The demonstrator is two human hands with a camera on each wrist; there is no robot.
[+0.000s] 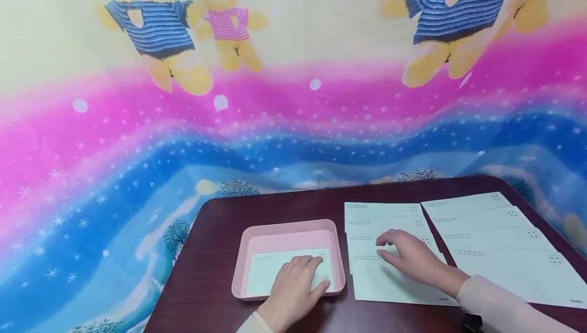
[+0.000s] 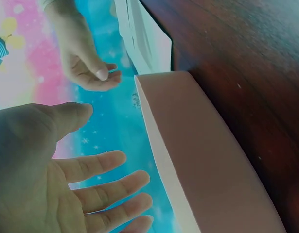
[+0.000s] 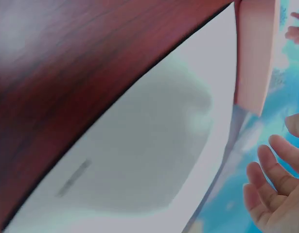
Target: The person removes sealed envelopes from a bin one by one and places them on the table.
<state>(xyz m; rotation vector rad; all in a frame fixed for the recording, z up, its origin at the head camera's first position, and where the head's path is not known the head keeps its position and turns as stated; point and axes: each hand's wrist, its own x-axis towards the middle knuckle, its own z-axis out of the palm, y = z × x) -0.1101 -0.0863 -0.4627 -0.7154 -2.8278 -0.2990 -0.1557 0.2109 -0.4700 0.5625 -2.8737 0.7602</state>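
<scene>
A pink tray (image 1: pixel 288 231) stands on the table with a pale envelope (image 1: pixel 263 278) lying in it, printed with small boxes and a stamp square. My left hand (image 1: pixel 295 287) is over the tray's near right part, overlapping the envelope; its fingers look spread and relaxed with nothing held in the left wrist view. To the right, my right hand (image 1: pixel 408 257) hovers over a column of overlapping envelopes (image 1: pixel 390 287), fingers loosely bent and holding nothing. The right wrist view shows the front envelope (image 3: pixel 139 145) beneath that hand, its shadow falling on the paper.
A second column of overlapping envelopes (image 1: pixel 518 277) fans out along the right side of the dark wooden table (image 1: pixel 197 266). Behind the table hangs a colourful cloth (image 1: pixel 293 93) with teddy bears. A small black object (image 1: pixel 471 322) shows below the right sleeve.
</scene>
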